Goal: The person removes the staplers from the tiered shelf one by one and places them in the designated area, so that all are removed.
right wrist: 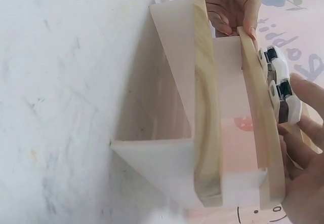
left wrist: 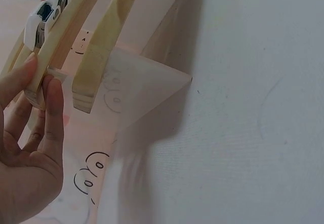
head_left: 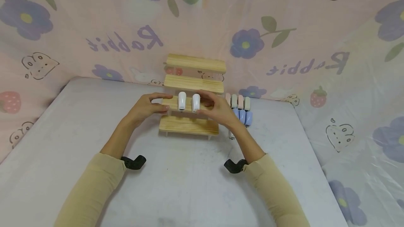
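A tiered wooden display shelf [head_left: 189, 125] with pale clear side panels stands against the back cloth. Two small white staplers stand side by side on its second board from the bottom, the left stapler [head_left: 182, 101] apart from the right stapler [head_left: 196, 103]. My left hand [head_left: 142, 108] pinches the left end of that board between thumb and fingers, as the left wrist view also shows. With thumb in front and fingers behind, my right hand [head_left: 221, 110] holds the right white stapler. Part of the board's right end is hidden behind this hand.
Right of the shelf lie several more small staplers: pink and pale green ones [head_left: 241, 102] in a back row, blue ones [head_left: 242, 116] before them. A whitish item [head_left: 231, 134] is partly covered by the right forearm. Patterned cloth [head_left: 195, 27] rises behind the white table [head_left: 176, 185].
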The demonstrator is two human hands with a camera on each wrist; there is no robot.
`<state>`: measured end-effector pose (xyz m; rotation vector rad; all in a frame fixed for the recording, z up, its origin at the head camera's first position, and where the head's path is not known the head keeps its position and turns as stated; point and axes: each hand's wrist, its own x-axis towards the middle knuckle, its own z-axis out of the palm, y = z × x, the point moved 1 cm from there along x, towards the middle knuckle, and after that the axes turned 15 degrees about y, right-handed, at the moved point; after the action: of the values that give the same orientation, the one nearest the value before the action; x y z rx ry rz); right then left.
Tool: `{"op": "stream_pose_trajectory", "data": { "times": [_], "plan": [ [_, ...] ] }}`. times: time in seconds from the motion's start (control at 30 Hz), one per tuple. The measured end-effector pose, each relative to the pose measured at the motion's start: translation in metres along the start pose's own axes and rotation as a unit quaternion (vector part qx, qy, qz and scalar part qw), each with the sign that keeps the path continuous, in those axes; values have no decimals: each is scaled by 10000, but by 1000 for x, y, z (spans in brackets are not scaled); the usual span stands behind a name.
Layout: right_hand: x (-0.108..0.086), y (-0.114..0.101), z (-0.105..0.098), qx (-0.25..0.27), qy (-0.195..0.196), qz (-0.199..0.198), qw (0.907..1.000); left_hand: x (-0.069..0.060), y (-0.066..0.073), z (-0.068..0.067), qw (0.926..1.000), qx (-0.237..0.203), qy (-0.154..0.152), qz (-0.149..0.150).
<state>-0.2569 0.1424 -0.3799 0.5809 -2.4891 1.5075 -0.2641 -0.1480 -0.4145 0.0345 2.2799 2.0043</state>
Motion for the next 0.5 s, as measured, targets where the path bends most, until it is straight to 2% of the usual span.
{"op": "stream_pose_trajectory", "data": {
  "times": [0.23, 0.5],
  "plan": [
    [1, 2, 4, -366, 150, -116, 9991, 0, 0, 1, 10000, -60, -5, -10],
    [-1, 5, 3, -348, 269, -200, 9988, 2, -2, 2, 10000, -60, 39, -39]
  ]
}}
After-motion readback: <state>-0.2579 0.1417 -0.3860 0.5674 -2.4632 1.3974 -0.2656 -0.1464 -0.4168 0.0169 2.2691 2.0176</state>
